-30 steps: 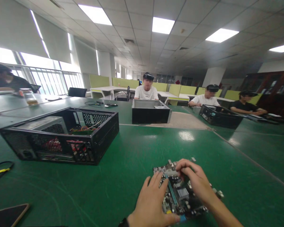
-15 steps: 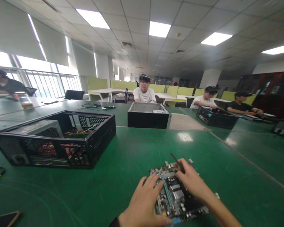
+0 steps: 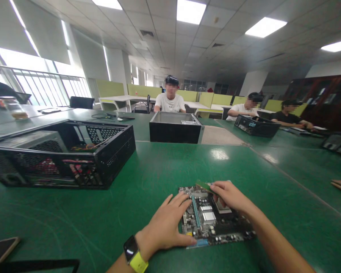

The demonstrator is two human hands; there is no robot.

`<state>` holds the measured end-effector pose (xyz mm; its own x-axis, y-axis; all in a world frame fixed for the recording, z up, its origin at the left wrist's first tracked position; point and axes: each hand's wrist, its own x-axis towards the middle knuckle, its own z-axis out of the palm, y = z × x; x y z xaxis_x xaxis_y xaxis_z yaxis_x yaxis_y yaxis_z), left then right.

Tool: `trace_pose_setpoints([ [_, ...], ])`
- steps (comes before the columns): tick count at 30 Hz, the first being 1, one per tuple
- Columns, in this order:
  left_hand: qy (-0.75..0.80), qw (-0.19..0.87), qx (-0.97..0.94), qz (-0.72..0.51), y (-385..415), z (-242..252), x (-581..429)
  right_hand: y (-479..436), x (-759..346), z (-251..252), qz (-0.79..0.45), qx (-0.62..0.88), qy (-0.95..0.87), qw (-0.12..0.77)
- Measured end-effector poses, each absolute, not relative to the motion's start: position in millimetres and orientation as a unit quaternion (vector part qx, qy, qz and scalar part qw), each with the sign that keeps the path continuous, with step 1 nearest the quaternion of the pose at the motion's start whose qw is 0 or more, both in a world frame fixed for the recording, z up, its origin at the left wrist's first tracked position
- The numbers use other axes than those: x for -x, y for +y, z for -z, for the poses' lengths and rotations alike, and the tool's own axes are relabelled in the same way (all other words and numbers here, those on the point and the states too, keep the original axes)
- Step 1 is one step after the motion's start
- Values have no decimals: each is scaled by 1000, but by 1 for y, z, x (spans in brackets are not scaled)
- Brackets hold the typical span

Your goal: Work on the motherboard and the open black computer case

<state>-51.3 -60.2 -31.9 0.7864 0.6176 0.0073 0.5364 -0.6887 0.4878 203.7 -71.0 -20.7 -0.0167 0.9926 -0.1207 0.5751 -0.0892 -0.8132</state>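
A motherboard (image 3: 207,218) lies flat on the green table in front of me. My left hand (image 3: 170,223) rests along its left side, fingers spread, with the thumb near the blue connector (image 3: 202,242) at the near edge. A watch with a yellow-green strap (image 3: 138,261) is on that wrist. Over the board's far right part, my right hand (image 3: 230,195) pinches a slim green RAM stick (image 3: 204,185), which is tilted and pokes out to the left of the fingers. Below that hand shows the square processor socket (image 3: 223,207). The fingertips partly cover the stick.
An open black computer case (image 3: 116,157) stands at the left. Across the table, a person (image 3: 170,96) sits behind another case (image 3: 174,131). More people sit at the right around a further case (image 3: 255,127). A dark flat object (image 3: 2,248) lies near left.
My right hand has turned, so the stick shows its green face instead of a dark edge, and it lies flatter. The left hand stays on the board. The view has tipped down.
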Motion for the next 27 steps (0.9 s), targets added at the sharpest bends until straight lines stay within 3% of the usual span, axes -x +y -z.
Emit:
trace_pose_setpoints([
  [3,302,237,-919,-88,-57,37,53,-70,-206,20,-348,631,-639,271],
  [11,292,213,-921,-143,-54,38,49,-64,-223,28,-128,626,-738,218],
  [16,355,155,-890,-242,-38,33,19,-66,-218,24,-141,622,-734,234],
  [21,378,170,-860,-299,-27,33,-14,-72,-225,9,-136,644,-706,259],
  [27,360,159,-871,-293,-23,27,-28,-71,-247,6,-137,666,-688,255],
])
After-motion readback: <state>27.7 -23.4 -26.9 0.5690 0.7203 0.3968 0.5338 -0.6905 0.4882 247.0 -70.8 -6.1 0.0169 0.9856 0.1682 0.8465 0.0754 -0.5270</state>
